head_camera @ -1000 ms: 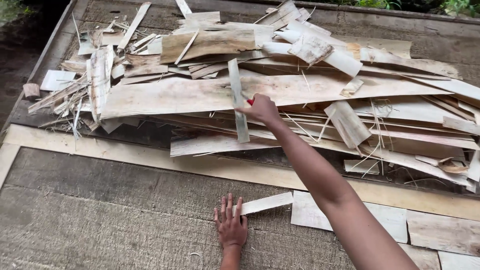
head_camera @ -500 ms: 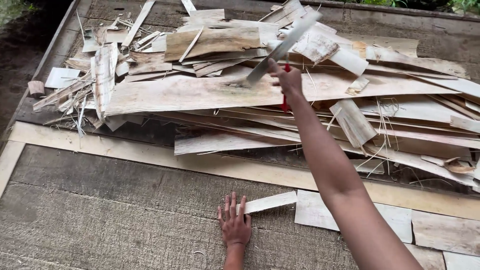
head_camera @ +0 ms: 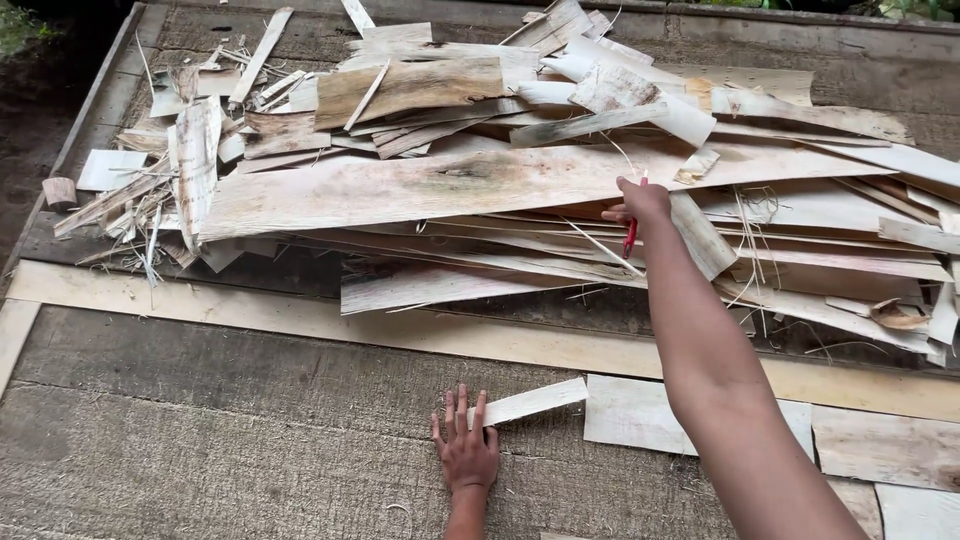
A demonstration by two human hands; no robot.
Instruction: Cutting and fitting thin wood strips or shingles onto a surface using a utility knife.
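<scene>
My right hand reaches out over a big pile of thin pale wood veneer strips. Its fingers are closed on a small red-handled tool that hangs below the palm, just above the strips. My left hand lies flat, fingers spread, on the grey rough board surface. It presses down the near end of a short veneer strip, which points to the right.
A long pale strip runs along the front of the pile. Flat veneer pieces lie in a row to the right of my left hand. A small wood block sits at the far left edge.
My right hand lifted a long narrow strip out of the pile, swung it up and let it go onto the pile. The hand has since dropped lower and to the right. My left hand stayed put.
</scene>
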